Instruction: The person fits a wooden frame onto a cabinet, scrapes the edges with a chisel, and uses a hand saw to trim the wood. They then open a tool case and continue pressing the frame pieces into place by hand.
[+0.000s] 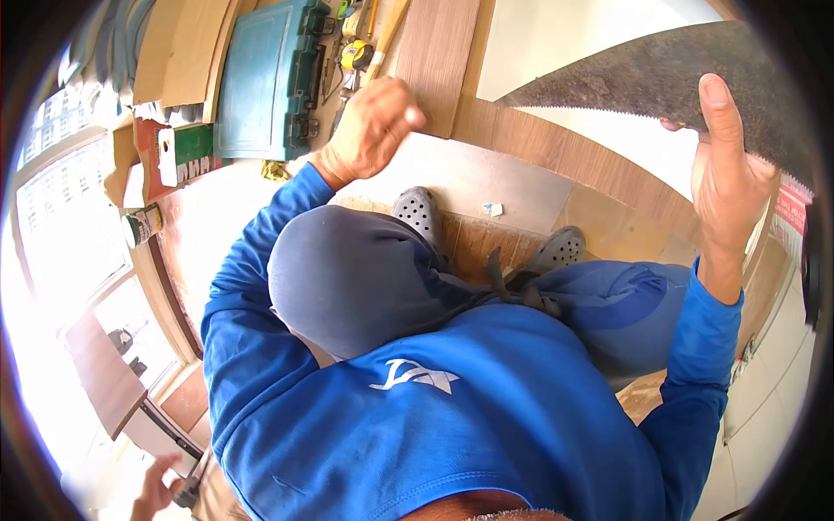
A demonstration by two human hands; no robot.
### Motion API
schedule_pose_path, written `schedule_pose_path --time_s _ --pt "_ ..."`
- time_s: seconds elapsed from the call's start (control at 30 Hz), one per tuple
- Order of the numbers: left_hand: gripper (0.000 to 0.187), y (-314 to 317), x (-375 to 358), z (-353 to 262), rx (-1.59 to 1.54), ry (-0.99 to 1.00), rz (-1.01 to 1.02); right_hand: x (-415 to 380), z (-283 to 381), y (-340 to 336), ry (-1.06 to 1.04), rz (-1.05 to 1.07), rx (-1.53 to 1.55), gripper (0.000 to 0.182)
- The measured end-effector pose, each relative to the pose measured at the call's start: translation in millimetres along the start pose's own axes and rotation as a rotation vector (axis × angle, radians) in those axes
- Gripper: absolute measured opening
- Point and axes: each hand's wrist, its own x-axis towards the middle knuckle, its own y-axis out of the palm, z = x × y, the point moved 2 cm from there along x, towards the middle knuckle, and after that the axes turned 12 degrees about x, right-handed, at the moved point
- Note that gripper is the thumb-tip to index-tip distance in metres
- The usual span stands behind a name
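A hand saw (634, 74) spans the upper right, its dark, worn blade tapering to the left and its fine teeth facing down toward me. My right hand (730, 165) grips the blade, thumb laid over the near face and fingers mostly hidden behind it. The saw's handle is out of sight. Held in a loose fist, my left hand (378, 126) is beside the end of a brown wood-grain board (434, 61); nothing shows in its fingers. A long wood-grain strip (556, 152) runs below the saw, crossing toward my right forearm.
A teal tool case (265, 78) lies at upper left, beside a yellow tape measure (355, 55) and other small tools. Cardboard boxes (174, 152) and a can (142, 226) stand by the window. Another person's hand (156, 486) shows at lower left.
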Motion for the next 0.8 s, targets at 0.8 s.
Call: schedule_pose_path --time_s 0.8 --pt "0.051 28.2 1.4 1.9 0.459 0.385 0.078 8.2 -14.2 -6.5 0.016 -0.002 -0.018 0.029"
